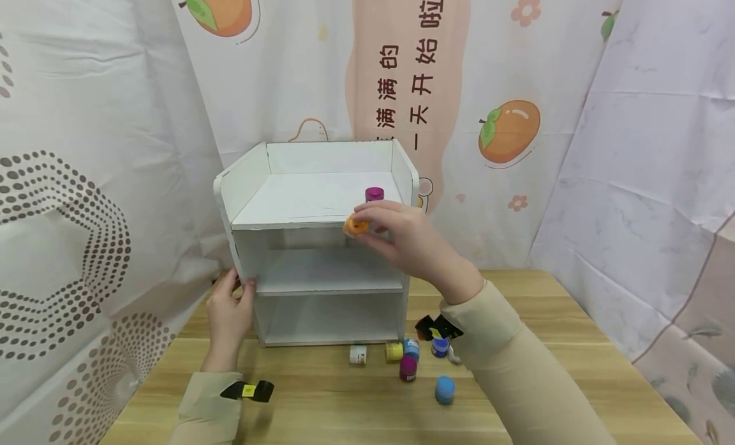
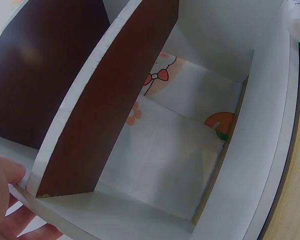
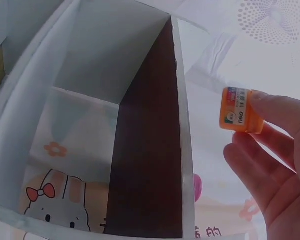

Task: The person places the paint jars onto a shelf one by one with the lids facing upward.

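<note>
Blue-lidded jar (image 1: 445,390) sits nearest me, well in front of the white shelf (image 1: 310,196), off its right front corner. Closer to the shelf's base, 5 more: purple jar (image 1: 408,368), dark blue jar (image 1: 439,347), white jar (image 1: 358,355), yellow jar (image 1: 393,352), pale blue jar (image 1: 411,349). Left hand (image 1: 226,311) grips the shelf's left side wall, thumb inside. Right hand (image 1: 416,247) pinches the orange jar (image 1: 356,225), narrow grip, by the shelf's top front edge; whether it's over the top board, I can't tell from my end.

Risks, my call: coming in low could clip the orange jar on that edge and pop it loose; reaching too deep could topple the magenta jar (image 1: 374,194) on the shelf's top board. A hard left-hand pull could drag the shelf into the loose jars.

Wood-grain table (image 1: 321,407) runs under the shelf and past both sides. Behind the shelf: fruit-printed cloth (image 1: 551,62); dotted cloth (image 1: 57,113) hangs left of it.
</note>
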Demonstrator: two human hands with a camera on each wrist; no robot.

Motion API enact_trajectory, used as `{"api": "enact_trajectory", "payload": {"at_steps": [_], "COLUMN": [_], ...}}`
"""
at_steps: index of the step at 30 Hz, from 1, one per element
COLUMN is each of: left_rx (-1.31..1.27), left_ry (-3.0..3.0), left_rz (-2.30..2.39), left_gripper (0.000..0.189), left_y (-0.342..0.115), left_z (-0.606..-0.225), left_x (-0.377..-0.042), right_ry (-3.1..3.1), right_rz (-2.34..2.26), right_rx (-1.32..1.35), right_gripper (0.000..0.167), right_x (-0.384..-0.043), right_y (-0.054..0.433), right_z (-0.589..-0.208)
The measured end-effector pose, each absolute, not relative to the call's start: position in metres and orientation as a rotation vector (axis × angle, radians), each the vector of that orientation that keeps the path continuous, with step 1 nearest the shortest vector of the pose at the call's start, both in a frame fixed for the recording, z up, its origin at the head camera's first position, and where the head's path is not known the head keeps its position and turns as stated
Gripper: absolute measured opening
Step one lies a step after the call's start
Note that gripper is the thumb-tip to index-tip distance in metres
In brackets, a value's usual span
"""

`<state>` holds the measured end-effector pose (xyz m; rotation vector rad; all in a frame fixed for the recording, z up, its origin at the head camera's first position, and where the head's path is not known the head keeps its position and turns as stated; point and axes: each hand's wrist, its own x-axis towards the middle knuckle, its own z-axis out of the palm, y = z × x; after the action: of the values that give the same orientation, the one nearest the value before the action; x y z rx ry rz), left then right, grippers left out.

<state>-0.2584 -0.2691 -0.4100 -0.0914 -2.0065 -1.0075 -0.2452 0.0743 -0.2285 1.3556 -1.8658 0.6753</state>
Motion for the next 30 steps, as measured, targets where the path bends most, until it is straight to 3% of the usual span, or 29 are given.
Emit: {"api": "enact_trajectory", "payload": {"at_steps": [13,21,30], "left_rx": [-0.105,-0.104,-0.096], "left_ry": [-2.001,-1.992,-2.001], "left_rz": [-1.015,-1.015,-0.998], "left_gripper": [0.036,0.035,0.035], "left_y": [-0.27,-0.27,-0.27], "left_z": [-0.408,-0.407,-0.41], "left_x": [-0.258,-0.259,-0.261], "right_ry": [-2.018,-2.096,-2.28], "right_rz": [0.614,0.568,0.472], "right_rx": [1.201,1.175,1.128], "right_gripper": [0.022,0.013,0.01], "right_x": [-0.266,-0.281,-0.293], "right_y": [0.057,0.047,0.039], "right_z": [-0.199,-0.186,-0.185]}}
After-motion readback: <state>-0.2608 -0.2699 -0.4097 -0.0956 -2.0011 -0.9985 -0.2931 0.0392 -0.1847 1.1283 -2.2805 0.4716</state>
